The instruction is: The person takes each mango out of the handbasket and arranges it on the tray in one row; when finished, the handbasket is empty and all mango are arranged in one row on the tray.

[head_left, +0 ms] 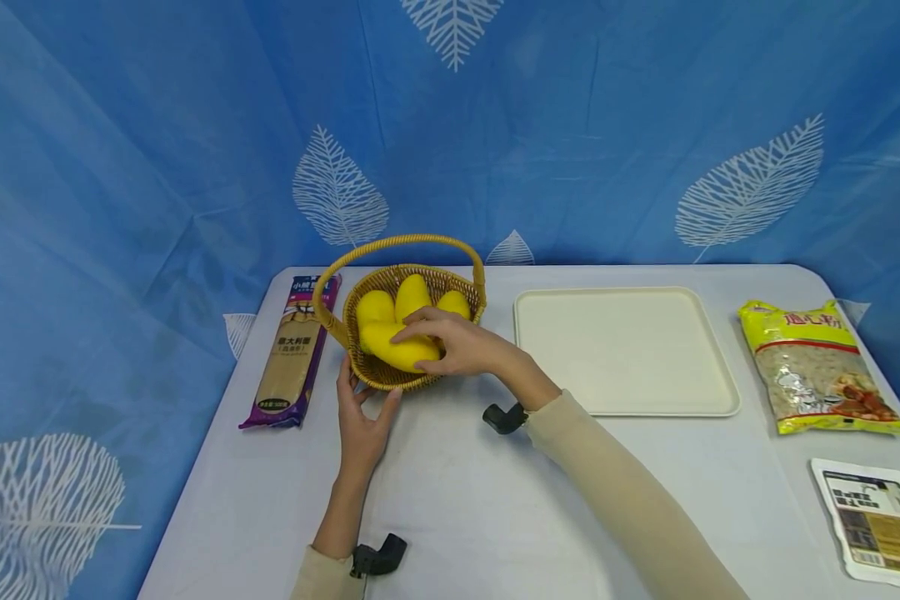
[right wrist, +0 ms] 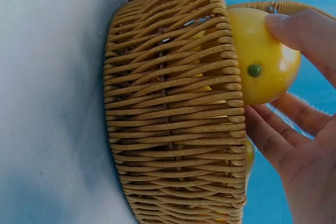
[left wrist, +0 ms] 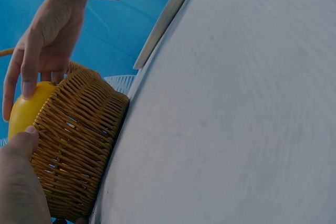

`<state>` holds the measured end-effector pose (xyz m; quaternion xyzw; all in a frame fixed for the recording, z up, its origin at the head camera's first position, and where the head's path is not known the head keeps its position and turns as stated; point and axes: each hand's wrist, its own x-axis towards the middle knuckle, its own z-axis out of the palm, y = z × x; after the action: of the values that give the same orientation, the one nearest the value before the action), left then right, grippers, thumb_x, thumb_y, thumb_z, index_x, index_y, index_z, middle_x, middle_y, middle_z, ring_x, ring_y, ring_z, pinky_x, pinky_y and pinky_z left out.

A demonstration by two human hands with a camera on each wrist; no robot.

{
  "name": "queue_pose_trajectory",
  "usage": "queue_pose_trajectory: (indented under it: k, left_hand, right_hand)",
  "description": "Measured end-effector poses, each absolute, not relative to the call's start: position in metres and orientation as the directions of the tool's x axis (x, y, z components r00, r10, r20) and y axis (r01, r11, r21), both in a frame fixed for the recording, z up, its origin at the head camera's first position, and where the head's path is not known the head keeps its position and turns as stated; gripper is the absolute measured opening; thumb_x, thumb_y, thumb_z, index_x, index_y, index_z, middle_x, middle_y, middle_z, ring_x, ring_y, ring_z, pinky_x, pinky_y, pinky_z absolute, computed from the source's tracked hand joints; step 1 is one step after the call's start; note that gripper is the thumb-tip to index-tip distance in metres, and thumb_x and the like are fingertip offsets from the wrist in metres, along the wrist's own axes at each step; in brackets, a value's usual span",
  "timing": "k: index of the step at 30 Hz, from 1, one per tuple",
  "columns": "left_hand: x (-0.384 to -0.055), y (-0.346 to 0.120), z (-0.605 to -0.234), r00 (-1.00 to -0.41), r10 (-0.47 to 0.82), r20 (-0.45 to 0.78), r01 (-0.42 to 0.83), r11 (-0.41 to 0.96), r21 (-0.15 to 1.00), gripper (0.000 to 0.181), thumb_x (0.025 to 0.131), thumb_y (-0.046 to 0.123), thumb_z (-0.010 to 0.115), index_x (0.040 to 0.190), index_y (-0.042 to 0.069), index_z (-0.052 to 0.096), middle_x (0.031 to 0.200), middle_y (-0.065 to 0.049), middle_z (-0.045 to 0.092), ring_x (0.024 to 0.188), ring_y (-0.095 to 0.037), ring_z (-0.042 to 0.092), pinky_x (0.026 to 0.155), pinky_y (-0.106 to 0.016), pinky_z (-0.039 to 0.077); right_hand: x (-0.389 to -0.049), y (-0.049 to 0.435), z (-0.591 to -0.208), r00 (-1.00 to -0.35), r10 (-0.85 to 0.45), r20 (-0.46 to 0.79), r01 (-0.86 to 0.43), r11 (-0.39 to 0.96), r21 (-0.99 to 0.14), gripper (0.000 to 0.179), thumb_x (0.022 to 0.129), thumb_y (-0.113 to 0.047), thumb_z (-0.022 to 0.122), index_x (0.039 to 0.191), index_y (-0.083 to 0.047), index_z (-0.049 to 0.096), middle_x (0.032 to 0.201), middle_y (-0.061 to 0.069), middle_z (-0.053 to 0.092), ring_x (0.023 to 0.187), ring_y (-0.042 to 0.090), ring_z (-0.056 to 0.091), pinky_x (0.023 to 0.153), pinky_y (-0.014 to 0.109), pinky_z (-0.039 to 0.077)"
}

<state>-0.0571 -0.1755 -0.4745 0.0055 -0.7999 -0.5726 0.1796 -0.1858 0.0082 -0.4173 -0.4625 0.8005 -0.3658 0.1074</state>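
A wicker basket [head_left: 375, 377] with a tall arched handle stands at the back left of the table and holds several yellow mangoes [head_left: 412, 295]. My right hand [head_left: 465, 343] reaches in from the right and grips the front mango [head_left: 400, 348] between thumb and fingers. In the right wrist view this mango [right wrist: 262, 72] sticks up past the rim, its green stem spot showing. My left hand [head_left: 363, 437] holds the near left side of the basket, thumb on the rim in the left wrist view and fingers lower on the weave, partly hidden.
Left of the basket lies a long pack of spaghetti [head_left: 288, 358]. A shallow white tray [head_left: 622, 358] sits to its right. Farther right are a yellow-edged bag of pasta [head_left: 821, 371] and a white flat package [head_left: 873, 521]. Blue leaf-print cloth [head_left: 540, 150] hangs behind the table.
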Motion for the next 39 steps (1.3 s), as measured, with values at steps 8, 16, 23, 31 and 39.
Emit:
queue_pose_trajectory:
  k: [8, 16, 23, 31, 39]
  left_hand:
    - [-0.056, -0.174, -0.475, -0.938, -0.217, 0.269, 0.187, 0.336, 0.923, 0.088, 0.090, 0.006, 0.069, 0.155, -0.001, 0.010, 0.156, -0.027, 0.022, 0.135, -0.045, 0.036, 0.104, -0.059, 0.039]
    - [-0.055, -0.172, -0.474, -0.939, -0.220, 0.264, 0.181, 0.335, 0.925, 0.088, 0.090, 0.006, 0.069, 0.155, -0.002, 0.010, 0.155, -0.028, 0.023, 0.134, -0.046, 0.037, 0.104, -0.059, 0.039]
    - [-0.054, -0.172, -0.473, -0.943, -0.228, 0.241, 0.159, 0.327, 0.932, 0.088, 0.090, 0.008, 0.069, 0.155, -0.001, 0.010, 0.155, -0.028, 0.022, 0.133, -0.046, 0.038, 0.105, -0.059, 0.039]
    - [-0.054, -0.172, -0.472, -0.941, -0.233, 0.246, 0.156, 0.344, 0.926, 0.087, 0.091, 0.007, 0.069, 0.155, -0.002, 0.011, 0.153, -0.030, 0.025, 0.132, -0.046, 0.039, 0.103, -0.055, 0.040]
    - [-0.053, -0.172, -0.471, -0.942, -0.243, 0.234, 0.142, 0.342, 0.929, 0.087, 0.090, 0.008, 0.069, 0.155, -0.001, 0.011, 0.154, -0.029, 0.024, 0.130, -0.047, 0.040, 0.104, -0.056, 0.039]
  right_hand:
    - [-0.180, 0.022, -0.411, -0.590, -0.752, 0.293, -0.662, 0.244, -0.708, 0.043, 0.085, -0.018, 0.076, 0.126, -0.018, 0.066, 0.144, 0.006, 0.052, 0.133, 0.026, 0.047, 0.109, 0.043, 0.044]
    - [-0.163, 0.046, -0.400, -0.604, -0.659, 0.448, -0.704, 0.177, -0.688, 0.043, 0.083, -0.015, 0.077, 0.125, -0.014, 0.066, 0.142, 0.009, 0.053, 0.133, 0.026, 0.048, 0.105, 0.041, 0.048]
    - [-0.149, 0.076, -0.400, -0.656, -0.540, 0.527, -0.702, 0.179, -0.690, 0.043, 0.082, -0.009, 0.077, 0.124, -0.013, 0.067, 0.142, 0.008, 0.052, 0.129, 0.026, 0.052, 0.095, 0.032, 0.053]
    - [-0.137, 0.113, -0.410, -0.743, -0.429, 0.513, -0.640, 0.234, -0.732, 0.050, 0.079, -0.003, 0.079, 0.125, -0.012, 0.065, 0.143, 0.008, 0.051, 0.124, 0.026, 0.056, 0.090, 0.031, 0.056]
    - [-0.134, 0.137, -0.425, -0.821, -0.307, 0.481, -0.557, 0.251, -0.792, 0.052, 0.074, 0.010, 0.078, 0.123, -0.002, 0.064, 0.140, 0.018, 0.051, 0.124, 0.034, 0.054, 0.090, 0.020, 0.054]
